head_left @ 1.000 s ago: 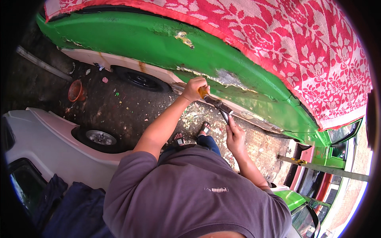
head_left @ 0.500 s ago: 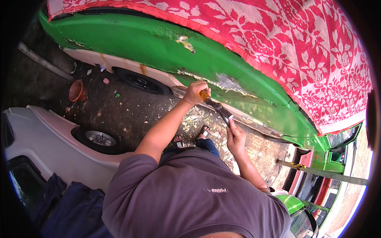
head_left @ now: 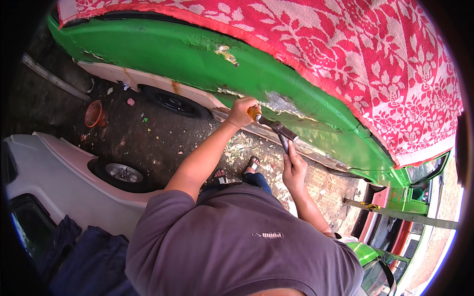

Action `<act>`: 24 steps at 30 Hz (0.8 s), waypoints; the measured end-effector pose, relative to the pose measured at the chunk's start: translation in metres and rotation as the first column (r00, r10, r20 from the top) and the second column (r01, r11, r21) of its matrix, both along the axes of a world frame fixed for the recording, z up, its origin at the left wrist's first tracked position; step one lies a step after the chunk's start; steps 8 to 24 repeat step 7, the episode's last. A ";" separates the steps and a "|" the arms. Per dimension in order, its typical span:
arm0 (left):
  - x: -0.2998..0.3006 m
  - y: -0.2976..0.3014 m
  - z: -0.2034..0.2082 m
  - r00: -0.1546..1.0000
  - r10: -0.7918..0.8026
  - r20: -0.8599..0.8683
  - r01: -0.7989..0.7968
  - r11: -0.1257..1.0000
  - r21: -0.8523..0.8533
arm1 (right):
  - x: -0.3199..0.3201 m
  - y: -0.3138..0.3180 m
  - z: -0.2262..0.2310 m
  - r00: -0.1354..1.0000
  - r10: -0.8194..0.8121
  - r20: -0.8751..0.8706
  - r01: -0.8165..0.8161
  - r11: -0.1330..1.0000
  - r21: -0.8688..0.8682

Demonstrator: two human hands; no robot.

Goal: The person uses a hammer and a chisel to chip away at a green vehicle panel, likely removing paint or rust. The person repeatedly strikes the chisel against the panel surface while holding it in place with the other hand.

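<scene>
My left hand (head_left: 242, 111) is closed around the orange handle of a scraper (head_left: 276, 129). Its dark metal blade slants down to the right against the lower side of a green car body (head_left: 197, 56). My right hand (head_left: 294, 168) reaches up and pinches the blade end with its fingertips. Just above the tool is a patch of bare grey metal (head_left: 279, 103) where the paint is gone. A red cloth with a white flower pattern (head_left: 355, 59) covers the top of the car.
Paint flakes (head_left: 242, 144) litter the dark ground by my sandalled feet (head_left: 252, 164). The green car's black tyre (head_left: 173, 101) is at upper left and an orange pot (head_left: 94, 113) beyond it. A white car (head_left: 54, 172) stands at left, another green vehicle (head_left: 400, 202) at right.
Almost nothing differs: both hands stay on the scraper at the same spot on the green panel, with only a slight shift of the left hand and the view.
</scene>
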State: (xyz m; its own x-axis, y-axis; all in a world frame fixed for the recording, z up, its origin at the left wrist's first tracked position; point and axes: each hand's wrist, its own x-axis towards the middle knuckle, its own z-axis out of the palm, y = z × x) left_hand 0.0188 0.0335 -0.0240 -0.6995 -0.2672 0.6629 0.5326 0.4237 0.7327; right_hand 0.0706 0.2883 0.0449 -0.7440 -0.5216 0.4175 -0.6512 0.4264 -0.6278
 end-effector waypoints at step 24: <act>-0.012 0.001 0.002 0.992 0.118 0.053 -0.117 0.993 -0.022 | -0.010 -0.006 0.007 0.986 -0.090 0.141 0.100 0.992 -0.071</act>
